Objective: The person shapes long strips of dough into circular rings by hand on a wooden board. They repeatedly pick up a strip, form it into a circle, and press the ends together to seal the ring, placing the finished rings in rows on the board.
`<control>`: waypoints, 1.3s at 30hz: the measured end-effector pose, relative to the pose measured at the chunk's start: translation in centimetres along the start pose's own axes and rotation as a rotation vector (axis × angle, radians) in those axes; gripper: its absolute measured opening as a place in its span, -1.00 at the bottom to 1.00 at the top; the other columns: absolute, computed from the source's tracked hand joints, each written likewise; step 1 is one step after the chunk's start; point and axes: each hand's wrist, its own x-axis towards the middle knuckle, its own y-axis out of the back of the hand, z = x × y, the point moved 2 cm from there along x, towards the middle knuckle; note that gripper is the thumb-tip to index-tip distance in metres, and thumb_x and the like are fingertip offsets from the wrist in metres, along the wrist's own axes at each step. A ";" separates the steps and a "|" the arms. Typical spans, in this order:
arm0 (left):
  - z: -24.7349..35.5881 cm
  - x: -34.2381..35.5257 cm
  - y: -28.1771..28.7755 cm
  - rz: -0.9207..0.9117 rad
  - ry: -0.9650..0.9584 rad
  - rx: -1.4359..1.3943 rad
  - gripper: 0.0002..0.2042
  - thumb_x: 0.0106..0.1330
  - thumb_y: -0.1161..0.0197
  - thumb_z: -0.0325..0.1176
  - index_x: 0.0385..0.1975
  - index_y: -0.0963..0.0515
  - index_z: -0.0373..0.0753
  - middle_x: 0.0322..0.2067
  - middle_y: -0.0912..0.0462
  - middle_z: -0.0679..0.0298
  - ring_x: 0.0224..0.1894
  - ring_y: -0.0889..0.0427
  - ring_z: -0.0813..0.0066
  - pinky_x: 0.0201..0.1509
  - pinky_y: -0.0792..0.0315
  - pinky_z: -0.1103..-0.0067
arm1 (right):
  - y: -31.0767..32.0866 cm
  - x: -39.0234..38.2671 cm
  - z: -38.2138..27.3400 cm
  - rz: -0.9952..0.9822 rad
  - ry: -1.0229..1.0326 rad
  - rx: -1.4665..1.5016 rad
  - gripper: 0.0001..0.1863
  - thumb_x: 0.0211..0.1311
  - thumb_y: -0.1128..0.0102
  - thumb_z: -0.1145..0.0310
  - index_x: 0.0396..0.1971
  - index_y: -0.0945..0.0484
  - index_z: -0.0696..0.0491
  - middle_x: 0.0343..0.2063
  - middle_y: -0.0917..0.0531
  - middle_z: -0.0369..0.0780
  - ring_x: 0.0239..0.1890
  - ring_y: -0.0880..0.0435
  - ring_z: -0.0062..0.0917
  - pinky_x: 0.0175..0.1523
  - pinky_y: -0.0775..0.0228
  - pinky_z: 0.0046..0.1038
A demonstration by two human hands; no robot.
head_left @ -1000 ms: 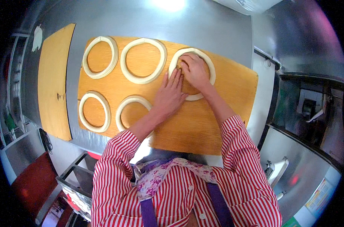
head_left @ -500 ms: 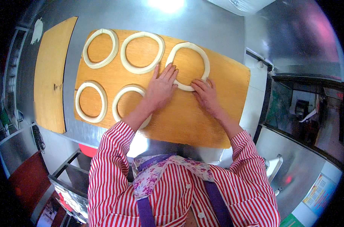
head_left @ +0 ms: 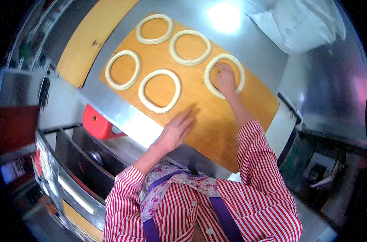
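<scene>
In the head view, the camera has turned since half a second ago: the wooden board point(head_left: 215, 133) now slants more steeply, and more of the white bag point(head_left: 302, 26) and the red plastic container point(head_left: 98, 123) shows. The left hand point(head_left: 175, 131) has come off the dough and now hovers across the board's near edge, fingers extended and slightly parted, their tips blurred. The right hand point(head_left: 226, 77) has shifted from the right dough ring's point(head_left: 241, 76) near side to inside its loop; its fingers are bent toward the far-left inner side, and whether they pinch the dough cannot be told. The upper-left ring point(head_left: 153, 41), upper-middle ring point(head_left: 188, 63), lower-left ring point(head_left: 123, 87) and lower-middle ring point(head_left: 159, 109) keep their layout.

The right and upper-middle rings sit close to the board's far edge. Bare wood stretches between the left fingertips and the right forearm, and on toward the right corner. Beyond the far edge lies the metal tabletop point(head_left: 256, 48).
</scene>
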 end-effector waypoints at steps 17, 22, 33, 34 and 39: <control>-16.3 -20.4 -3.0 1.078 0.468 -0.085 -0.64 0.28 -0.14 -0.51 0.10 -0.47 -0.18 0.20 -0.45 0.11 0.08 -0.57 0.05 0.07 -0.54 0.35 | -5.7 13.2 17.7 -0.140 0.060 -0.494 -0.63 0.22 -0.01 0.35 -0.10 -0.59 0.28 -0.19 -0.65 0.11 -0.09 -0.59 -0.05 -0.03 -0.42 -0.09; -19.0 -33.4 -0.6 1.410 0.645 -0.134 -0.58 0.26 -0.13 -0.54 0.15 -0.46 -0.17 0.23 -0.41 0.08 0.17 -0.49 0.04 0.17 -0.47 0.39 | -8.0 9.2 -10.3 0.001 -0.316 0.112 -0.59 0.10 -0.02 0.47 -0.05 -0.59 0.28 -0.17 -0.68 0.05 -0.09 -0.62 -0.16 -0.03 -0.44 -0.20; -26.9 -54.7 6.3 1.508 1.319 0.152 -0.28 0.28 -0.21 -0.35 0.37 -0.02 -0.46 0.42 0.06 -0.13 0.46 0.02 -0.12 0.50 0.04 0.14 | -39.2 -14.7 -56.5 -0.871 1.059 0.536 -0.60 0.22 0.00 0.62 0.08 -0.49 0.25 0.06 -0.56 -0.02 0.07 -0.56 -0.33 0.17 -0.37 -0.43; -26.3 -54.5 6.5 1.473 1.420 0.186 -0.27 0.29 -0.20 -0.31 0.37 -0.01 -0.47 0.43 0.06 -0.12 0.46 0.03 -0.10 0.49 0.04 0.12 | -40.7 -16.0 -58.6 -0.958 1.121 0.544 -0.58 0.22 0.01 0.61 0.10 -0.48 0.24 0.09 -0.53 0.00 0.11 -0.53 -0.27 0.20 -0.35 -0.39; -28.0 -54.7 4.8 1.463 1.617 0.234 -0.27 0.36 -0.13 -0.21 0.40 0.02 -0.44 0.45 0.09 -0.08 0.49 0.09 -0.01 0.50 0.10 0.10 | -44.5 -23.1 -68.6 -0.993 1.771 0.355 -0.45 0.20 -0.04 0.54 0.25 -0.34 0.18 0.20 -0.41 0.02 0.25 -0.37 -0.15 0.33 -0.20 -0.21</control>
